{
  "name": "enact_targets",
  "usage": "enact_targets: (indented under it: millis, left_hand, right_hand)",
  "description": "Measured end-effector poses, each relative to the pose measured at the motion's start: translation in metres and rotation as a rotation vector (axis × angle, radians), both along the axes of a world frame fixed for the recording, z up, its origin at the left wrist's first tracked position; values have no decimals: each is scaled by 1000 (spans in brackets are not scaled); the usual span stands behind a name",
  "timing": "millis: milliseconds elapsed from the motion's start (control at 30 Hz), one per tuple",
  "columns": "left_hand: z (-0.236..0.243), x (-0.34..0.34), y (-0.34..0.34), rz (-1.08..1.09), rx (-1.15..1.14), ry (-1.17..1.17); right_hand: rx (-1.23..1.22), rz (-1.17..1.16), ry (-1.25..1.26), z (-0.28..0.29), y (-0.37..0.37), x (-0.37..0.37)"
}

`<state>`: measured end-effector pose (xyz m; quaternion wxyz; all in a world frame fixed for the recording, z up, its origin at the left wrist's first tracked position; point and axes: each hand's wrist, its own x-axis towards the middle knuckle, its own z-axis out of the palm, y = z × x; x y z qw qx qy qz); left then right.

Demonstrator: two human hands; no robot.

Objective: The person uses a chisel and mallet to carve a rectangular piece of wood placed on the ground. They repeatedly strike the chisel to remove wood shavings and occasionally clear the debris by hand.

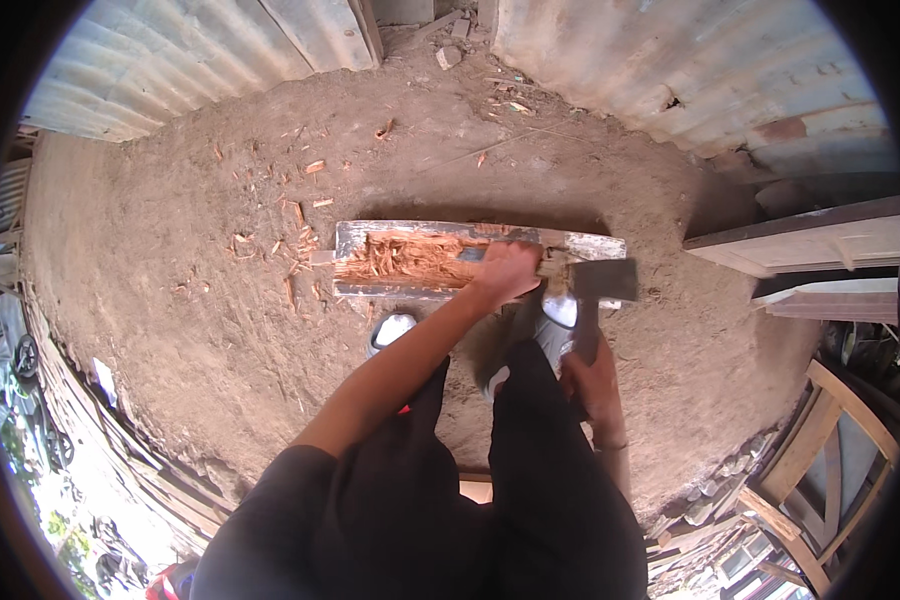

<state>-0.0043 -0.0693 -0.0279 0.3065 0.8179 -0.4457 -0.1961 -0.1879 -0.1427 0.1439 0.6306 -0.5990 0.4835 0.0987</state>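
A worn wooden board [420, 229] with flaking white paint lies crosswise on the ground before my feet. Its middle is hollowed out, with reddish splintered wood showing. My left hand [511, 268] is closed over the board right of its centre. A flat grey tool [470, 255] shows at its fingers; the rest is covered by the hand, and its exact kind is unclear. My right hand [592, 382] is wrapped round the handle of a hatchet [606, 280]. The broad dark hatchet head hangs over the board's right end, slightly blurred.
My shoes [558, 312] stand at the board's near edge. Wood chips [296, 240] are scattered on the dirt floor [170, 300] to the left. Corrugated metal sheets [690, 70] close off the far side. Wooden panels [800, 240] lean at right, above a wooden frame [820, 470].
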Motion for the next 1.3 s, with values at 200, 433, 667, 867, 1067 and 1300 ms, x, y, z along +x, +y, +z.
enact_targets:
  millis: [200,433,667,867,1067,1300]
  left_hand:
    - [3,1,8,-39,-16,20]
    - [3,2,13,-30,-17,42]
    - [7,2,23,-62,-166,50]
    - [3,2,12,96,-101,51]
    - [-7,3,23,260,-312,147]
    - [-15,85,130,1062,-359,266]
  right_hand:
    - [50,-246,-4,49,-25,-10]
    - [-60,-81,-33,12,9,-11]
    - [-15,-244,-70,32,5,-12]
    - [132,-48,-44,19,4,6]
    - [23,-9,-46,31,-8,-12]
    - [186,-301,-63,15,-6,-37]
